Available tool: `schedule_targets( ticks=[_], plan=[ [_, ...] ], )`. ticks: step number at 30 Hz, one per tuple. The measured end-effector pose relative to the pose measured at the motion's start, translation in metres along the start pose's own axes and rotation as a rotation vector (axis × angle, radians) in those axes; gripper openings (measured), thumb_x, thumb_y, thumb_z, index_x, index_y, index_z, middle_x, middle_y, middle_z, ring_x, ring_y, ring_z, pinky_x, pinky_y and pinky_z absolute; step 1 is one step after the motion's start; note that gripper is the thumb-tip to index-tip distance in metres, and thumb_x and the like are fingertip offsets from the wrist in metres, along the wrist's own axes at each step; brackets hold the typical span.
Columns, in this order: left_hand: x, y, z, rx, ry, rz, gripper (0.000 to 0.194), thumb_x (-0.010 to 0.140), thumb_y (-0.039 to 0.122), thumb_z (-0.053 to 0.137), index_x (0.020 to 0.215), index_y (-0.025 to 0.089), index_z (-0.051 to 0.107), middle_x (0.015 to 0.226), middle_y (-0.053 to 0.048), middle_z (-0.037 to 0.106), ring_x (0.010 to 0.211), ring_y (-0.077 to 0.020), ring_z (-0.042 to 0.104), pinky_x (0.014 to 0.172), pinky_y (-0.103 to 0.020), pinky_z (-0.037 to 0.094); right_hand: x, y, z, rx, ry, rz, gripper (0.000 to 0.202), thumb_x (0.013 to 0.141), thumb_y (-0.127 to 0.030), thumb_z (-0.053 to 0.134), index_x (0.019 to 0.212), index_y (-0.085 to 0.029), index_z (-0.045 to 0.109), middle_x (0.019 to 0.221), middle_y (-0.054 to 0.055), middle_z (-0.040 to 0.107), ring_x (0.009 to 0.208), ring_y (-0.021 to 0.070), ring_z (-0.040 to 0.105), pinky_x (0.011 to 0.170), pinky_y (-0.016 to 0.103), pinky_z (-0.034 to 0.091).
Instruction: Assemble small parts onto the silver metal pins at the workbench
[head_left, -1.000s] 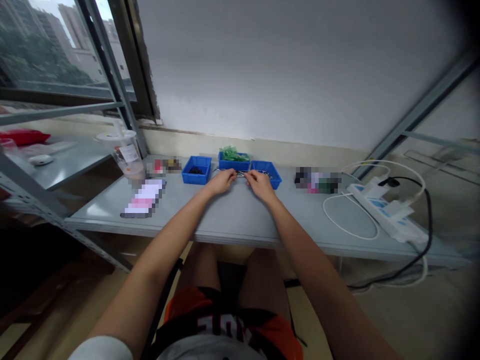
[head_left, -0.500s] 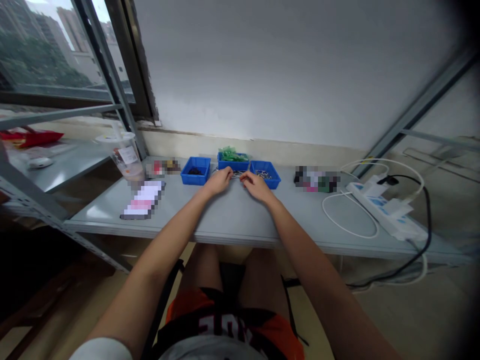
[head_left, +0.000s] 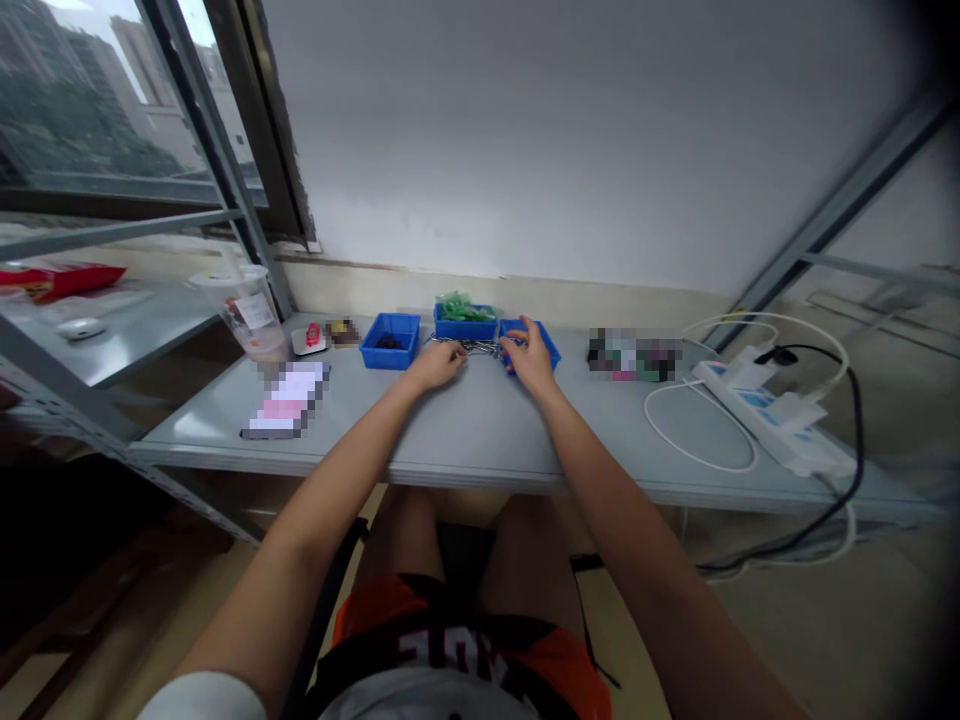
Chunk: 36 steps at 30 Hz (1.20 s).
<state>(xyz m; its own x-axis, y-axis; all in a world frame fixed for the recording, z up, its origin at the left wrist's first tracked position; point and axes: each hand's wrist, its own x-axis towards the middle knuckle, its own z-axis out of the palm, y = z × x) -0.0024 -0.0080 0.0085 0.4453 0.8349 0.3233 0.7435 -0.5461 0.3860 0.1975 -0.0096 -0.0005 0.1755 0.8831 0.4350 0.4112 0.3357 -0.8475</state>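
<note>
My left hand (head_left: 439, 367) rests on the table with its fingers curled together; anything they hold is too small to make out. Just past its fingertips lie several thin shiny metal pieces (head_left: 481, 347), in front of the middle blue bin (head_left: 465, 328) heaped with green pieces (head_left: 459, 304). Over the near left part of the right blue bin (head_left: 554, 352) is my right hand (head_left: 532, 361), fingers apart and partly raised; it covers much of that bin's contents. Left of my left hand stands another blue bin (head_left: 376, 355) with small dark pieces (head_left: 389, 342) inside.
On the left are a phone (head_left: 289, 398), a lidded drink cup (head_left: 255, 315) and a small white dish (head_left: 310, 343). To the right lie a blurred-out item (head_left: 634, 355), a white power strip (head_left: 780, 425) and looping cables. A wall backs the grey table (head_left: 480, 430).
My right hand has moved right, from near my left hand to over the right bin, and its fingers have spread. The left hand has shifted slightly downward, its fingers still curled.
</note>
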Motion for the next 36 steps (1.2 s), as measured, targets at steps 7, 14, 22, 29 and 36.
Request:
schedule_targets(
  ticks=[7,14,22,29,36],
  plan=[
    [0.002,-0.007,0.005,0.011,-0.034,-0.021,0.024,0.084,0.023,0.053,0.097,0.012,0.07,0.089,-0.012,0.07,0.081,-0.0229,0.062,0.077,-0.031,0.047,-0.013,-0.007,0.009,-0.291,-0.29,-0.194,0.026,0.083,-0.022,0.054,0.107,-0.018,0.065,0.092,0.006,0.068,0.073,0.0144,0.06,0.08,0.033,0.048],
    [0.003,-0.015,0.012,0.066,-0.062,-0.019,0.031,0.083,0.027,0.055,0.103,0.01,0.071,0.101,-0.017,0.07,0.096,-0.0274,0.062,0.088,-0.035,0.047,-0.021,0.001,0.021,-0.585,-0.476,-0.279,0.031,0.089,-0.024,0.051,0.114,-0.011,0.065,0.114,0.016,0.063,0.112,0.0235,0.055,0.101,0.037,0.039],
    [0.002,-0.016,0.012,0.135,-0.077,0.018,0.03,0.082,0.027,0.053,0.099,0.013,0.072,0.099,-0.014,0.071,0.095,-0.0253,0.064,0.089,-0.034,0.048,-0.018,-0.001,0.032,-0.831,-0.497,-0.364,0.04,0.095,-0.031,0.041,0.129,-0.016,0.056,0.143,0.016,0.044,0.121,0.0287,0.048,0.102,0.042,0.037],
    [0.002,-0.015,0.008,0.112,-0.11,0.019,0.033,0.084,0.027,0.051,0.106,0.012,0.071,0.102,-0.013,0.071,0.095,-0.0241,0.064,0.089,-0.032,0.049,-0.012,-0.007,0.043,-0.951,-0.513,-0.378,0.036,0.095,-0.022,0.034,0.119,-0.013,0.059,0.117,0.015,0.061,0.112,0.0259,0.052,0.096,0.038,0.04],
    [0.001,-0.01,0.009,0.109,-0.076,-0.033,0.035,0.083,0.026,0.053,0.111,0.011,0.067,0.104,-0.014,0.07,0.096,-0.0256,0.064,0.088,-0.034,0.049,-0.015,-0.003,0.036,-0.841,-0.53,-0.397,0.035,0.093,-0.018,0.039,0.121,-0.017,0.059,0.117,0.012,0.06,0.11,0.0216,0.054,0.092,0.031,0.041]
  ],
)
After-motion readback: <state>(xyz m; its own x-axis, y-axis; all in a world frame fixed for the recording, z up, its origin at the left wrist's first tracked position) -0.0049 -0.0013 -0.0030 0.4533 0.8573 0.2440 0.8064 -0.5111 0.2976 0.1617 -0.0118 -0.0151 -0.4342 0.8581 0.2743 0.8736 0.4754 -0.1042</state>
